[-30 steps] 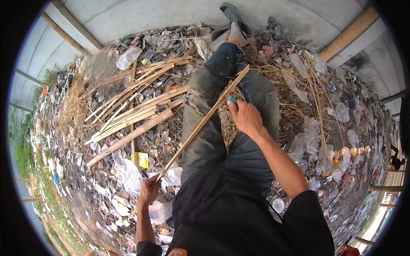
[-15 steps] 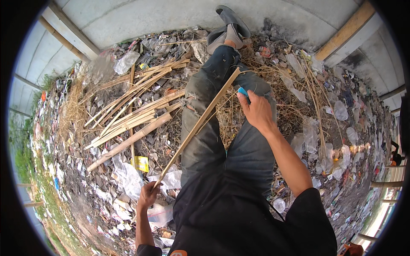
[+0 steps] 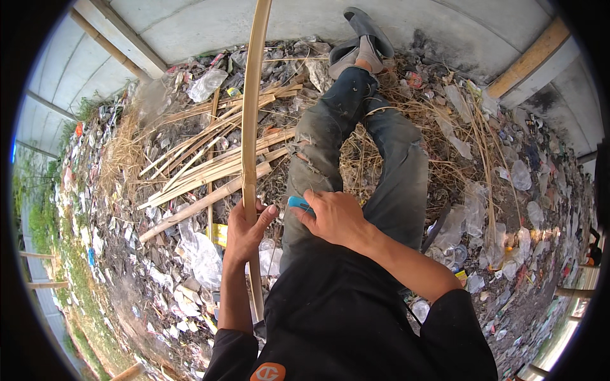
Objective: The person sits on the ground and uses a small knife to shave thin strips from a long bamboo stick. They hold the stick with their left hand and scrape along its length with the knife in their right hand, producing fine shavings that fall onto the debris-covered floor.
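My left hand (image 3: 246, 230) is wrapped round a long split bamboo strip (image 3: 251, 108), its thumb pointing out to the right. The strip stands nearly straight up the picture, from beside my body to past the upper edge. My right hand (image 3: 335, 217) is closed on a small blue-handled tool (image 3: 300, 203) over my left thigh, just right of the strip. Its blade or tip, if it has one, cannot be made out. The tool and the strip look apart.
Several split bamboo strips (image 3: 216, 166) lie piled at the left, beside a thicker bamboo pole (image 3: 202, 206). Plastic scraps and litter cover the ground. My outstretched legs (image 3: 394, 171) reach toward a grey wall (image 3: 298, 22). Dry stalks (image 3: 480, 146) lie to their right.
The bamboo strip has swung from a slant to nearly upright, and my left hand has risen with it. My right hand has come down and left with the blue-handled tool, closer to the left hand.
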Available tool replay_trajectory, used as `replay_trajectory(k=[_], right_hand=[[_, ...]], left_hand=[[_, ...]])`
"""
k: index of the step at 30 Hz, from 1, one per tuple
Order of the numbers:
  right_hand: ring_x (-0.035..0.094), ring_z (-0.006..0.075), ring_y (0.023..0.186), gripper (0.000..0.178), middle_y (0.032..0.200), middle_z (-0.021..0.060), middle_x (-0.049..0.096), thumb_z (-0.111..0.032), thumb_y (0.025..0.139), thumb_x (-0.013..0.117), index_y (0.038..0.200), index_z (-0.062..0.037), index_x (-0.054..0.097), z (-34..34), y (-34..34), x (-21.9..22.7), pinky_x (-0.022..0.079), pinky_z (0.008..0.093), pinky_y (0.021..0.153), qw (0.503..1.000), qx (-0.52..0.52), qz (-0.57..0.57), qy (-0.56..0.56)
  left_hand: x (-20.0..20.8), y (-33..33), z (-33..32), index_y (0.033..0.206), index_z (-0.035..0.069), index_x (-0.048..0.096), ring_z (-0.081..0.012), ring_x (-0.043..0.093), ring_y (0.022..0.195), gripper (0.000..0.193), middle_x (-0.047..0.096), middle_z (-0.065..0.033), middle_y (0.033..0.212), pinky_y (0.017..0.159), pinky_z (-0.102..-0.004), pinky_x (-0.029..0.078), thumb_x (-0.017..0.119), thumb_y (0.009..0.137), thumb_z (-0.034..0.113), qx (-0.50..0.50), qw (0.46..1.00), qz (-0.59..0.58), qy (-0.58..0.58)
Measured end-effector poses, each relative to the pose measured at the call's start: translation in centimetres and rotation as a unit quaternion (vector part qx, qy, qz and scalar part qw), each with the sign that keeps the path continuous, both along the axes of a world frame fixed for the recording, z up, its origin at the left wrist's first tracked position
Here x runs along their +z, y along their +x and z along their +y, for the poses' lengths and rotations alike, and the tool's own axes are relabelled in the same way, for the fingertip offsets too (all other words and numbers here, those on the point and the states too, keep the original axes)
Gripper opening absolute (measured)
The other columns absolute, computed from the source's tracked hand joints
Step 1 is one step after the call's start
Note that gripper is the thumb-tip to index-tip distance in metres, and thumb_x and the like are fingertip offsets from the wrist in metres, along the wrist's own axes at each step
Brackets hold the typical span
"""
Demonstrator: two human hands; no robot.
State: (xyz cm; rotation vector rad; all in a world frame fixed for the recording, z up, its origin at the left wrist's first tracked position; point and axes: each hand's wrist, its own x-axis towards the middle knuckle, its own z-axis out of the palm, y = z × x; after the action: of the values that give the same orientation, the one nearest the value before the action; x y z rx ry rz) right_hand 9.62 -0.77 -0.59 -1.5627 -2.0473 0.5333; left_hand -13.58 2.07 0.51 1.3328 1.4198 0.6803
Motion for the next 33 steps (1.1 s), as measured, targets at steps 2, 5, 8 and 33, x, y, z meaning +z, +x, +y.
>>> replay_trajectory(k=[2,5,8,33], right_hand=[[0.072,0.0400,0.068,0.041,0.078,0.0183,0.073,-0.043,0.100,0.064,0.096,-0.0027,0.067,-0.1,-0.7,0.0,0.057,0.0497,0.060,1.000,0.011,0.019,-0.012],[0.072,0.0415,0.069,0.042,0.076,0.0195,0.073,-0.044,0.101,0.063,0.095,-0.0028,0.068,0.1,-0.6,0.0,0.057,0.0514,0.061,0.999,0.026,0.021,-0.034],[0.072,0.0423,0.071,0.043,0.074,0.0198,0.072,-0.045,0.100,0.063,0.092,-0.0031,0.067,0.3,1.3,-0.4,0.057,0.0529,0.064,0.997,0.033,-0.004,-0.066],[0.066,0.0476,0.064,0.055,0.064,0.0250,0.065,-0.050,0.107,0.052,0.090,0.0007,0.062,-3.0,-1.7,-5.3,0.052,0.0567,0.058,0.991,-0.040,0.059,-0.111]], left_hand=[[0.0,0.6,0.2,0.096,0.004,0.057,-0.0108,0.064,0.073,0.036,0.071,-0.0065,0.081,0.065,-0.0273,0.050,0.085,0.091,0.025,-0.038,0.999,0.006,0.037],[-1.3,0.5,0.0,0.097,0.003,0.056,-0.0126,0.069,0.077,0.029,0.071,-0.0065,0.083,0.069,-0.0278,0.054,0.083,0.091,0.013,-0.044,0.998,-0.030,0.046],[-0.9,-1.1,0.4,0.098,0.003,0.056,-0.0139,0.072,0.079,0.025,0.071,-0.0068,0.083,0.071,-0.0276,0.056,0.080,0.092,0.007,-0.024,0.998,0.005,0.058],[-6.2,-0.2,-3.5,0.100,0.000,0.056,-0.0512,0.064,0.070,0.016,0.062,-0.0281,0.071,0.060,-0.0557,0.045,0.055,0.106,0.015,-0.101,0.970,0.171,0.139]])
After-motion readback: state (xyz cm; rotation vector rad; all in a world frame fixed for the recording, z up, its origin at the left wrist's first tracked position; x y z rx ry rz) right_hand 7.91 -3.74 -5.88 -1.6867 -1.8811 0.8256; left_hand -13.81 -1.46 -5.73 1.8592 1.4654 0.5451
